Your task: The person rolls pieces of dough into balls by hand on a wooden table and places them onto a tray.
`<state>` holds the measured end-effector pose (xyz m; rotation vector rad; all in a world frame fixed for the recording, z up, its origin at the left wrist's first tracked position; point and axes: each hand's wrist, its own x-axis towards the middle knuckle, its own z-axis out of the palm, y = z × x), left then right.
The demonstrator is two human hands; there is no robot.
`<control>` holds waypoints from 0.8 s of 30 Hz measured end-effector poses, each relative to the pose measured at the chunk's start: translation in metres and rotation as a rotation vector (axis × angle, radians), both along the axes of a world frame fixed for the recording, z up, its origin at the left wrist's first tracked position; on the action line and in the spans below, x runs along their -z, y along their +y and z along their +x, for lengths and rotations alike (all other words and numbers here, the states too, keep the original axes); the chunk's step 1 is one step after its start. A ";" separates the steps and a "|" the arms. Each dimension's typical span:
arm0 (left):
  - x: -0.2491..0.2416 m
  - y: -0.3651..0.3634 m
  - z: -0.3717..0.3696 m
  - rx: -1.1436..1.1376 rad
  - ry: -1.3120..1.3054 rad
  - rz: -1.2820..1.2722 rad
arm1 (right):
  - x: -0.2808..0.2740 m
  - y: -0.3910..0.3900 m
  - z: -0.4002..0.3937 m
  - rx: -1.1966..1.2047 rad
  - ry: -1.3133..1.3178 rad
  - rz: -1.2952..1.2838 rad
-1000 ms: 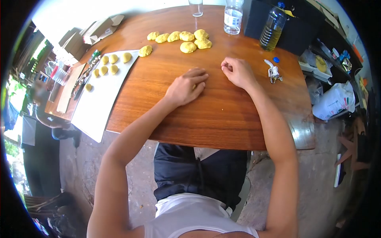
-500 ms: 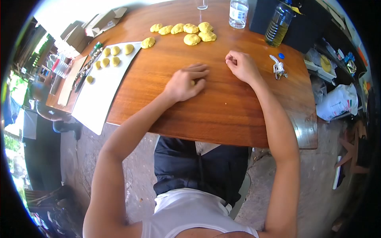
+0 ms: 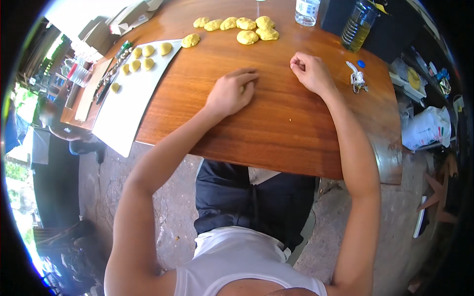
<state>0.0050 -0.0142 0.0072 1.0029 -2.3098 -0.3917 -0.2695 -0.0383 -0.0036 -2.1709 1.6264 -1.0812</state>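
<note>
My left hand (image 3: 231, 92) is cupped palm-down on the table, its fingers bent around a small dough ball (image 3: 242, 89). Only a sliver of yellow shows between thumb and fingers. To the right, my right hand (image 3: 312, 72) rests on the wood with its fingers curled in; I see nothing in it. Beyond the hands lie several larger yellow dough lumps (image 3: 247, 37), loosely grouped. A single dough lump (image 3: 190, 40) sits beside the corner of a white board (image 3: 118, 116). Several smaller round dough balls (image 3: 147, 63) are on that board.
A clear water bottle (image 3: 306, 12) and a bottle of yellowish oil (image 3: 356, 29) stand at the back right. Near them are a blue cap (image 3: 361, 63) and a bundled white cord (image 3: 357, 79). Cardboard boxes (image 3: 131, 18) are at the far left. The wooden table (image 3: 276, 143) ends before my lap.
The view has shifted slightly, so the table contents appear higher and further right. My left hand has shifted a little over the dough ball; my right hand keeps its curled pose.
</note>
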 end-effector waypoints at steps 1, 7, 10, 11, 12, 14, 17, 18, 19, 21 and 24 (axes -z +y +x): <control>0.002 -0.001 -0.012 -0.059 0.012 -0.017 | -0.003 0.004 0.000 0.006 0.000 0.001; -0.001 0.071 0.022 0.125 -0.055 -0.164 | -0.001 0.003 -0.001 -0.002 0.002 -0.017; -0.006 0.072 0.044 0.014 -0.111 -0.118 | 0.002 0.006 -0.002 -0.020 -0.010 -0.001; -0.006 0.067 0.046 -0.106 -0.115 -0.122 | 0.001 0.005 -0.001 -0.032 -0.010 -0.006; -0.002 0.052 0.042 -0.108 -0.114 -0.121 | 0.000 0.003 -0.001 -0.043 -0.009 -0.019; 0.006 0.013 0.024 -0.153 -0.067 -0.155 | -0.002 0.005 0.001 -0.005 0.022 -0.030; -0.001 -0.001 -0.025 -0.044 -0.022 -0.055 | -0.003 0.007 0.001 0.046 0.057 -0.026; 0.003 0.002 -0.029 -0.043 -0.019 -0.057 | -0.004 0.008 0.001 0.044 0.056 -0.010; 0.009 0.008 -0.030 0.033 0.001 -0.141 | -0.005 0.007 0.001 0.041 0.058 -0.011; 0.009 0.030 -0.017 0.165 0.009 -0.223 | -0.004 0.005 0.000 0.011 0.009 0.035; -0.007 0.070 0.026 0.176 -0.092 -0.157 | -0.001 0.006 -0.001 -0.004 0.012 -0.056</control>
